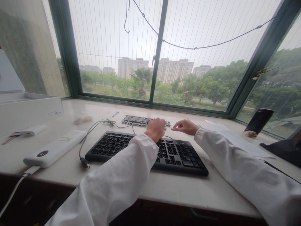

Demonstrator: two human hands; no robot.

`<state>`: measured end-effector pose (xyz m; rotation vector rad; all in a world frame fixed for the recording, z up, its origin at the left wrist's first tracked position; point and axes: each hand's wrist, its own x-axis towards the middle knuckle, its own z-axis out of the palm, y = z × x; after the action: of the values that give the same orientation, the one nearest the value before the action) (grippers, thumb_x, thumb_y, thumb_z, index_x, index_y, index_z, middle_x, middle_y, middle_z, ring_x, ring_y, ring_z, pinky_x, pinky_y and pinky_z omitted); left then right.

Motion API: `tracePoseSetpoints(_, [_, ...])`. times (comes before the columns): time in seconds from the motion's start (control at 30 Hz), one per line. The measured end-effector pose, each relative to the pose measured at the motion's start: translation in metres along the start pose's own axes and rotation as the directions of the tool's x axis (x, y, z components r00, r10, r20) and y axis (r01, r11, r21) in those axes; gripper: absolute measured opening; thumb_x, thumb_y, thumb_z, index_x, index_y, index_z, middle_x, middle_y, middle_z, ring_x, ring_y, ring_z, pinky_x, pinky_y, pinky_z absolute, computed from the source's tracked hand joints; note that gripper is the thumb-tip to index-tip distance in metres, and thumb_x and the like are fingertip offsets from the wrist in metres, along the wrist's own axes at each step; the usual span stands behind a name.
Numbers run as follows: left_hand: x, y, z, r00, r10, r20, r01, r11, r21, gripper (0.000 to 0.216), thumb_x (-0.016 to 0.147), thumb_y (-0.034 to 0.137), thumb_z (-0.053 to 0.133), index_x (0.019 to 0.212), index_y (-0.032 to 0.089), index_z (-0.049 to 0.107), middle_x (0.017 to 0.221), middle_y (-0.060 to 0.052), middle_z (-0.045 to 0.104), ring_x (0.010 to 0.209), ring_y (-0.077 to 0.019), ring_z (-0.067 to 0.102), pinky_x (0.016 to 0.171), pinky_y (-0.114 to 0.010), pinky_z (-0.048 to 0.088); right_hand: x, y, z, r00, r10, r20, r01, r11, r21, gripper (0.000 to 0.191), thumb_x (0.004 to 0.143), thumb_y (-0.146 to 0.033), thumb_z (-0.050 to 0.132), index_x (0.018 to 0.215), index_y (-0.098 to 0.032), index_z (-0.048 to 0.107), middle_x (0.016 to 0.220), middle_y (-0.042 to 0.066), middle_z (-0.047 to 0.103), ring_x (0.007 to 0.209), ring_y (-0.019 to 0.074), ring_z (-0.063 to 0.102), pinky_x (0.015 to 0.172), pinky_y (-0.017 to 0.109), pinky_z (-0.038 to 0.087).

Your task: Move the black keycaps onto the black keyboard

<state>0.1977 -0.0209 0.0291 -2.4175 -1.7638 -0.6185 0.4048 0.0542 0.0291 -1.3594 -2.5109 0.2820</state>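
The black keyboard (175,152) lay across the bench (225,188), rows of dark keycaps (137,120) behind it. The left hand (155,129) curled beside the keycaps, its grip hidden from me; the right hand (185,127) nearly pinched, its hold too small to tell.

Left arm (113,185): white-sleeved, you reach it forward and slant it to your right.
Left hand (155,128): you curl it inward, its back toward you, fingertips hidden.
Right arm (237,169): white-sleeved, you angle it forward and inward.
Right hand (184,126): you point thumb and forefinger leftward, near your other hand, apart from it.
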Motion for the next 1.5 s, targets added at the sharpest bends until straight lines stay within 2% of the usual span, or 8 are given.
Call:
tracePoseSetpoints(0.13, [0.004, -0.002, 0.001, 0.990, 0.067, 0.123, -0.042, 0.981, -0.191, 0.022, 0.075, 0.037, 0.066, 0.087, 0.022, 0.076, 0.080, -0.005, 0.072, 0.074, -0.0171, 0.064, 0.071, -0.028, 0.049, -0.039, -0.008, -0.011, 0.994, -0.072, 0.077, 0.060, 0.987, 0.152, 0.056, 0.069, -0.065, 0.061, 0.090, -0.015, 0.074, 0.058, -0.001, 0.056, 0.054, 0.0093, 0.039, 0.053, 0.025, 0.027])
tracePoseSetpoints(0.27, [0.003, 0.001, -0.005, 0.929, 0.174, 0.327, -0.004, 0.886, -0.463, 0.039, 0.068, 0.052, 0.069, 0.088, 0.019, 0.076, 0.085, -0.004, 0.073, 0.079, -0.0162, 0.064, 0.071, -0.025, 0.045, -0.063, -0.014, -0.014, 0.963, -0.160, 0.218, 0.082, 0.942, 0.326, 0.052, 0.071, -0.059, 0.064, 0.091, -0.012, 0.072, 0.061, -0.001, 0.055, 0.057, 0.0094, 0.042, 0.053, 0.024, 0.030])
tracePoseSetpoints(0.37, [-0.001, 0.007, -0.012, 0.876, 0.206, 0.436, 0.038, 0.871, -0.490, 0.045, 0.064, 0.059, 0.069, 0.089, 0.023, 0.076, 0.086, -0.002, 0.073, 0.083, -0.0162, 0.062, 0.071, -0.024, 0.042, -0.073, -0.019, -0.013, 0.928, -0.208, 0.309, 0.084, 0.925, 0.370, 0.051, 0.070, -0.059, 0.065, 0.089, -0.012, 0.072, 0.055, -0.004, 0.049, 0.055, 0.0085, 0.040, 0.051, 0.023, 0.028])
tracePoseSetpoints(0.53, [-0.008, 0.018, -0.020, 0.795, 0.264, 0.547, 0.024, 0.886, -0.463, 0.042, 0.061, 0.059, 0.071, 0.086, 0.026, 0.076, 0.085, 0.000, 0.073, 0.084, -0.0156, 0.060, 0.070, -0.024, 0.037, -0.083, -0.029, -0.010, 0.888, -0.258, 0.380, 0.103, 0.918, 0.384, 0.048, 0.069, -0.059, 0.066, 0.088, -0.016, 0.073, 0.059, -0.002, 0.054, 0.057, 0.0090, 0.044, 0.052, 0.023, 0.032])
tracePoseSetpoints(0.63, [-0.009, 0.021, -0.021, 0.745, 0.290, 0.600, 0.003, 0.899, -0.438, 0.040, 0.063, 0.058, 0.071, 0.087, 0.027, 0.076, 0.083, 0.002, 0.073, 0.082, -0.0145, 0.059, 0.070, -0.023, 0.036, -0.086, -0.033, -0.008, 0.889, -0.261, 0.376, 0.102, 0.914, 0.393, 0.045, 0.068, -0.058, 0.067, 0.086, -0.017, 0.073, 0.058, -0.002, 0.055, 0.056, 0.0091, 0.045, 0.051, 0.022, 0.033])
tracePoseSetpoints(0.87, [-0.010, 0.024, -0.020, 0.691, 0.349, 0.633, -0.027, 0.888, -0.460, 0.036, 0.063, 0.054, 0.072, 0.087, 0.028, 0.077, 0.080, 0.004, 0.073, 0.078, -0.0132, 0.059, 0.070, -0.022, 0.036, -0.090, -0.041, -0.005, 0.899, -0.242, 0.366, 0.090, 0.917, 0.388, 0.040, 0.067, -0.054, 0.069, 0.082, -0.017, 0.073, 0.060, -0.001, 0.059, 0.057, 0.0099, 0.048, 0.051, 0.022, 0.035])
tracePoseSetpoints(1.23, [-0.010, 0.024, -0.015, 0.717, 0.370, 0.591, -0.068, 0.880, -0.469, 0.035, 0.061, 0.053, 0.073, 0.085, 0.028, 0.077, 0.075, 0.004, 0.070, 0.075, -0.0124, 0.057, 0.067, -0.022, 0.034, -0.089, -0.038, -0.002, 0.900, -0.236, 0.368, 0.092, 0.925, 0.369, 0.043, 0.067, -0.056, 0.069, 0.079, -0.015, 0.070, 0.063, 0.000, 0.061, 0.060, 0.0107, 0.051, 0.052, 0.022, 0.038])
tracePoseSetpoints(1.5, [-0.011, 0.027, -0.014, 0.723, 0.354, 0.593, -0.088, 0.898, -0.430, 0.042, 0.059, 0.059, 0.073, 0.086, 0.026, 0.077, 0.071, 0.004, 0.067, 0.063, -0.0086, 0.049, 0.060, -0.023, 0.029, -0.092, -0.042, -0.003, 0.905, -0.258, 0.338, 0.131, 0.925, 0.357, 0.040, 0.065, -0.053, 0.071, 0.077, -0.014, 0.071, 0.058, -0.002, 0.059, 0.056, 0.0087, 0.047, 0.051, 0.021, 0.036])
